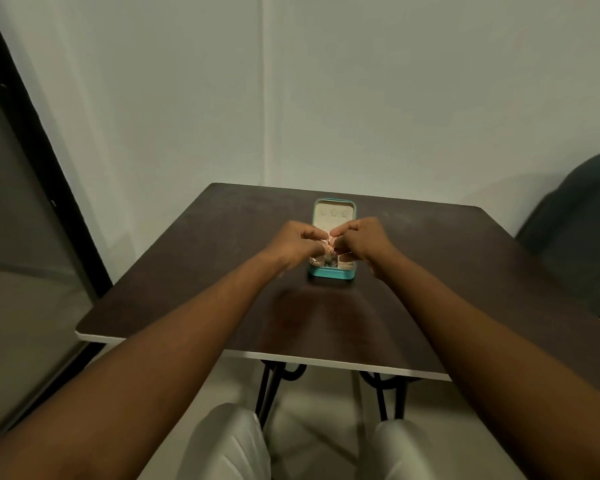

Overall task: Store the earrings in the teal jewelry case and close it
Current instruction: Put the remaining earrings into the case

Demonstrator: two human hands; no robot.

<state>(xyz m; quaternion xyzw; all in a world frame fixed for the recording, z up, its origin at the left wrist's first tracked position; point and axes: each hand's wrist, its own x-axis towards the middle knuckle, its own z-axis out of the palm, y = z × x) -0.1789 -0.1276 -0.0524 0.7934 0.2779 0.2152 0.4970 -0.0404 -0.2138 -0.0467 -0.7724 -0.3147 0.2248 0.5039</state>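
A dark brown table point(194, 289) with a pale edge fills the middle of the room, standing on thin black legs against a plain grey wall point(395, 98). A dark rounded chair back point(582, 230) sits off beyond the person's right arm, and light-coloured trouser knees point(229, 445) show under the near edge of the table. Both bare forearms reach out over the tabletop and meet above the teal jewelry case point(331, 273), which lies open flat on the table directly beneath the fingertips, its lid half stretching away beyond them with a cream lining and three small loops. The left hand point(297, 245) and the right hand point(368, 242) are curled, knuckles up, thumbs and forefingers pinched together and almost touching each other. Between those pinched tips sits a small gold earring point(329, 245), held just over the case's near compartments; which hand bears it I cannot tell. Something small and glinting lies in the tray below the left fingers, too blurred to name
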